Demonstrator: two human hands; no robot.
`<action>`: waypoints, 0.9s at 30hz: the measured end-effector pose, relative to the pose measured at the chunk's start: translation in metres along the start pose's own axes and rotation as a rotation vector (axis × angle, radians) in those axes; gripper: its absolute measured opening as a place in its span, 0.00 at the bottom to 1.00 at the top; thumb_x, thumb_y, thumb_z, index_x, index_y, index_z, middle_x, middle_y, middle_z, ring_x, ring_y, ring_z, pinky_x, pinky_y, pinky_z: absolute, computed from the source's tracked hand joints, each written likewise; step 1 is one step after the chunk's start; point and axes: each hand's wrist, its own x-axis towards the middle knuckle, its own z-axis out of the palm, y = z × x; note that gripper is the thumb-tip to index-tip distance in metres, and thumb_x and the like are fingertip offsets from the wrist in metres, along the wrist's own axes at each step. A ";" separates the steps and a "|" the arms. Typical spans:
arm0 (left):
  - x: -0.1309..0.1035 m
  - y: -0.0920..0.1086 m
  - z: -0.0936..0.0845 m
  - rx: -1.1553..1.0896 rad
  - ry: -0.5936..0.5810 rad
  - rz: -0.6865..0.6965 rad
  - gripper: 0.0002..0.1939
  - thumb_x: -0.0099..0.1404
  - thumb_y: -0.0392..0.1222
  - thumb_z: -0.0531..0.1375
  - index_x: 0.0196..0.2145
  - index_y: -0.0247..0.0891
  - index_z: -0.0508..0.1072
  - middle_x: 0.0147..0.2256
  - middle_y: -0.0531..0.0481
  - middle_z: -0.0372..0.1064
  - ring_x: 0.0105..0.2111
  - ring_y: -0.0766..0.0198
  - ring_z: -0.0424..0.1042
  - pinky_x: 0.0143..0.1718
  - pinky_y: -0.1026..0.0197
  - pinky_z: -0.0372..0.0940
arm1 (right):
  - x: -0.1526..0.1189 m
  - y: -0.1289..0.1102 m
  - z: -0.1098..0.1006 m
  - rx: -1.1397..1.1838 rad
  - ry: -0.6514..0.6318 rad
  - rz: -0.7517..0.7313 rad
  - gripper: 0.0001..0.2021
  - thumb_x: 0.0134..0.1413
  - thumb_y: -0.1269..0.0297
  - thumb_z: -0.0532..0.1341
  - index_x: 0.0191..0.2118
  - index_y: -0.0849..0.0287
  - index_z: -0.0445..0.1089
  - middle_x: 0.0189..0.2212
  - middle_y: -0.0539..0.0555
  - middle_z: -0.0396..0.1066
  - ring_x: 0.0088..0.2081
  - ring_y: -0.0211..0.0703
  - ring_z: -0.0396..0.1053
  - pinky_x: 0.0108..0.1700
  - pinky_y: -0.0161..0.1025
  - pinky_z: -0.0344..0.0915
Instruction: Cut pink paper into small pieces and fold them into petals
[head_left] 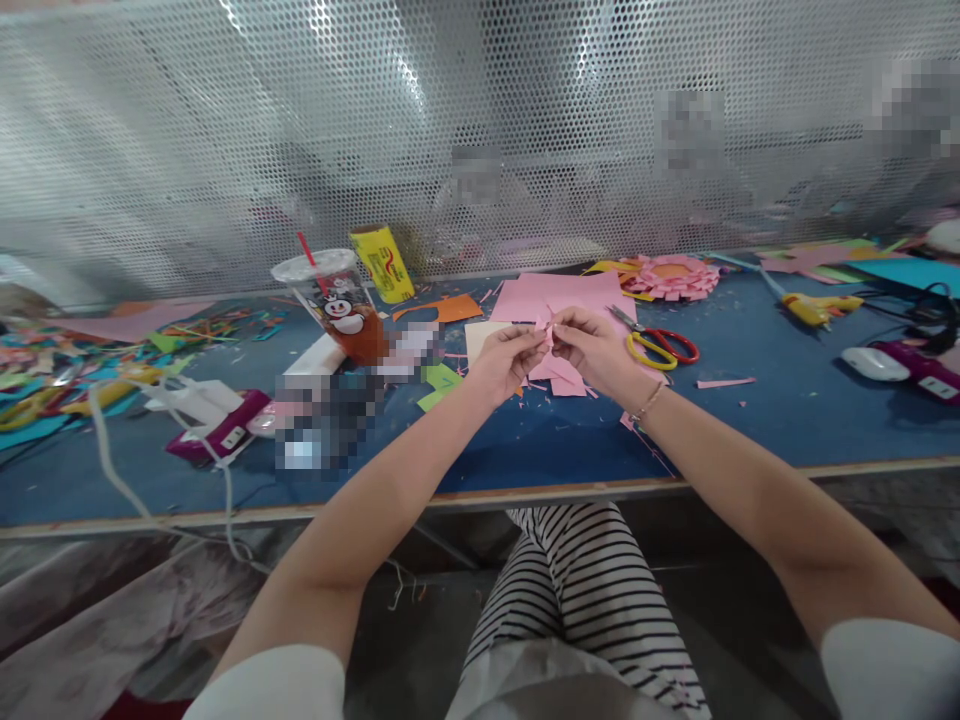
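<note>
Pinching a small pink paper piece between them, the left hand and right hand meet above the tabletop; its long axis is unclear. Scissors lie nearer the right hand, blades angled away leftward. Beyond, a snowman decorates the cup; the yellow packet's print is unreadable.
</note>
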 end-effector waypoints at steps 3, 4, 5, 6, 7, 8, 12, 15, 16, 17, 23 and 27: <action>0.000 -0.001 0.000 0.029 0.020 0.036 0.05 0.49 0.31 0.63 0.25 0.30 0.69 0.20 0.53 0.69 0.20 0.76 0.68 0.27 0.73 0.65 | 0.002 0.003 -0.001 -0.073 0.030 -0.011 0.06 0.45 0.63 0.62 0.28 0.58 0.65 0.23 0.46 0.61 0.26 0.30 0.60 0.31 0.32 0.62; 0.000 -0.001 0.000 0.042 0.024 0.048 0.06 0.48 0.31 0.63 0.25 0.30 0.69 0.21 0.53 0.69 0.20 0.75 0.69 0.27 0.73 0.66 | 0.002 0.004 -0.002 -0.099 0.038 -0.018 0.06 0.45 0.63 0.61 0.28 0.58 0.65 0.23 0.46 0.61 0.26 0.30 0.60 0.30 0.32 0.62; 0.000 -0.001 0.000 0.055 0.027 0.060 0.06 0.48 0.32 0.64 0.25 0.31 0.69 0.21 0.53 0.69 0.21 0.75 0.69 0.27 0.72 0.66 | 0.003 0.005 -0.003 -0.122 0.044 -0.027 0.06 0.45 0.62 0.61 0.29 0.58 0.65 0.23 0.46 0.61 0.26 0.30 0.60 0.30 0.32 0.62; 0.000 -0.002 0.000 0.064 0.028 0.070 0.06 0.48 0.32 0.64 0.25 0.31 0.70 0.21 0.53 0.69 0.21 0.75 0.69 0.27 0.72 0.66 | 0.004 0.006 -0.004 -0.141 0.047 -0.037 0.06 0.45 0.62 0.61 0.29 0.58 0.65 0.23 0.46 0.61 0.26 0.30 0.61 0.30 0.32 0.62; 0.000 -0.001 0.000 0.070 0.029 0.077 0.06 0.48 0.32 0.64 0.26 0.31 0.70 0.20 0.53 0.69 0.21 0.75 0.69 0.27 0.72 0.66 | 0.004 0.007 -0.005 -0.157 0.048 -0.046 0.06 0.45 0.62 0.61 0.29 0.58 0.65 0.23 0.46 0.61 0.25 0.30 0.61 0.30 0.32 0.62; -0.001 -0.001 0.000 0.071 0.030 0.081 0.06 0.48 0.32 0.64 0.26 0.31 0.70 0.20 0.53 0.69 0.21 0.75 0.68 0.27 0.72 0.66 | 0.005 0.008 -0.005 -0.170 0.048 -0.054 0.06 0.46 0.62 0.61 0.29 0.58 0.65 0.23 0.46 0.61 0.25 0.30 0.61 0.29 0.32 0.62; 0.000 -0.001 0.000 0.057 0.036 0.042 0.05 0.49 0.32 0.64 0.25 0.31 0.70 0.20 0.53 0.68 0.21 0.75 0.68 0.28 0.72 0.66 | 0.005 0.009 -0.006 -0.230 0.053 -0.062 0.06 0.46 0.61 0.60 0.30 0.58 0.65 0.22 0.46 0.61 0.24 0.29 0.60 0.28 0.32 0.63; 0.001 0.000 -0.001 0.036 0.023 -0.002 0.04 0.50 0.31 0.63 0.25 0.31 0.69 0.20 0.54 0.67 0.21 0.76 0.68 0.29 0.73 0.66 | 0.004 0.007 -0.005 -0.305 0.065 -0.076 0.07 0.47 0.61 0.59 0.30 0.58 0.65 0.22 0.46 0.61 0.23 0.30 0.61 0.28 0.32 0.63; 0.001 0.000 -0.001 0.025 0.015 -0.015 0.04 0.50 0.30 0.63 0.25 0.30 0.69 0.20 0.54 0.67 0.21 0.77 0.68 0.29 0.73 0.66 | 0.004 0.005 -0.004 -0.332 0.067 -0.082 0.06 0.47 0.61 0.59 0.30 0.58 0.65 0.23 0.46 0.61 0.23 0.30 0.61 0.28 0.32 0.64; 0.002 -0.001 -0.001 0.014 0.005 -0.026 0.04 0.50 0.30 0.62 0.26 0.30 0.69 0.20 0.54 0.66 0.21 0.77 0.68 0.29 0.74 0.66 | 0.003 0.003 -0.003 -0.355 0.068 -0.087 0.06 0.47 0.62 0.59 0.30 0.58 0.65 0.23 0.46 0.62 0.23 0.30 0.62 0.28 0.32 0.64; 0.002 -0.002 -0.003 0.006 -0.045 -0.051 0.05 0.51 0.32 0.62 0.26 0.31 0.68 0.20 0.54 0.67 0.22 0.76 0.69 0.30 0.73 0.66 | 0.002 -0.004 -0.002 -0.418 0.065 -0.089 0.01 0.47 0.68 0.56 0.28 0.59 0.63 0.23 0.46 0.61 0.22 0.30 0.62 0.26 0.32 0.63; 0.001 -0.003 -0.001 0.083 -0.037 0.006 0.11 0.47 0.34 0.65 0.26 0.32 0.66 0.22 0.54 0.68 0.23 0.72 0.71 0.28 0.70 0.67 | 0.004 -0.005 -0.005 -0.437 0.083 -0.075 0.01 0.44 0.71 0.55 0.26 0.59 0.63 0.21 0.46 0.60 0.21 0.29 0.60 0.24 0.32 0.61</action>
